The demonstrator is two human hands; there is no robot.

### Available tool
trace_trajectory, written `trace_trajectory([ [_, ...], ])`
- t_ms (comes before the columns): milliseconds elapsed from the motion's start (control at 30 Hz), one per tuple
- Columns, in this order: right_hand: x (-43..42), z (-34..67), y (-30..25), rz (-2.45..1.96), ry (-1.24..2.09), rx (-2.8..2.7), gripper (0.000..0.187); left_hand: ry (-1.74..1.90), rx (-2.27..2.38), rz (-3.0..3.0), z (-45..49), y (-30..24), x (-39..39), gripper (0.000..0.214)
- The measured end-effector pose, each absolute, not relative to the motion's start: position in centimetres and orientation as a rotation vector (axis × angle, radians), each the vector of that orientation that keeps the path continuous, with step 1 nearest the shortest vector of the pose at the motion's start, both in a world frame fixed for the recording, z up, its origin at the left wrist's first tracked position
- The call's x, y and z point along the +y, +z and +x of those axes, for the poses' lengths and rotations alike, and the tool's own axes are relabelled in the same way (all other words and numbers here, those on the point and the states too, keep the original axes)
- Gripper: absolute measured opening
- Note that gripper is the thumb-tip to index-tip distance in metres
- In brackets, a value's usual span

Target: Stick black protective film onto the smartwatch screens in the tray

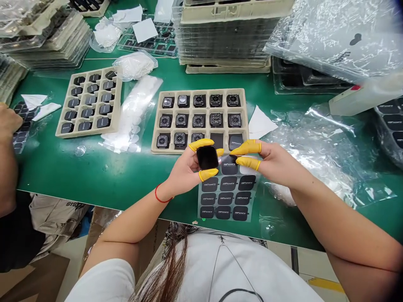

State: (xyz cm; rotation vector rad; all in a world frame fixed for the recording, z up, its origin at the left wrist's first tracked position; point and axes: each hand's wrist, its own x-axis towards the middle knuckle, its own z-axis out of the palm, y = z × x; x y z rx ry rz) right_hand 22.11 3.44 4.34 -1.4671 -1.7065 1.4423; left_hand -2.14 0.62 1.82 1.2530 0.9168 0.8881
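Note:
My left hand, with yellow finger cots and a red string on the wrist, grips a square smartwatch body with a black glass face by its edges. My right hand, also in yellow cots, pinches a thin black-and-clear film piece between thumb and fingers, right next to the watch face. Under both hands lies a sheet of black printed labels in rows. Just behind them stands a pulp tray of watch bodies, face down with their backs showing.
A second pulp tray holds black-faced watches at the left. A co-worker's hand rests on black labels at the far left. Stacked trays, plastic bags and white paper pieces crowd the green workbench.

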Motion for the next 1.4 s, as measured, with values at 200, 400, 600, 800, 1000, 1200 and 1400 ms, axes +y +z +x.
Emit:
trace_trajectory([
  [200, 4.2, 22.5, 3.8, -1.443, 1.737, -1.577, 0.051, 0.923, 0.894, 1.434, -2.2, 1.6, 0.3, 0.052],
  [400, 3.3, 22.2, 4.6, -1.506, 1.383, -1.799, 0.039, 0.862, 0.924, 1.312, -2.3, 2.0, 0.8, 0.057],
  [600, 3.3, 22.1, 4.1, -1.497, 1.455, -1.698, 0.038, 0.854, 0.886, 1.215, -2.3, 2.1, 1.1, 0.056],
  [800, 4.2, 22.6, 3.5, -1.491, 1.546, -1.807, 0.043, 0.804, 0.912, 1.375, -2.2, 1.7, 0.7, 0.052],
  [1000, 3.2, 21.9, 3.3, -1.472, 1.421, -1.750, 0.028, 0.793, 0.933, 1.331, -2.1, 1.7, 0.8, 0.054],
  [1200, 2.8, 21.7, 4.0, -1.428, 1.123, -1.783, 0.018, 0.742, 0.981, 1.156, -1.9, 1.6, 1.3, 0.054],
  [1400, 3.5, 21.9, 2.7, -1.566, 1.452, -1.774, 0.028, 0.787, 0.920, 1.219, -1.9, 2.0, 0.9, 0.056],
])
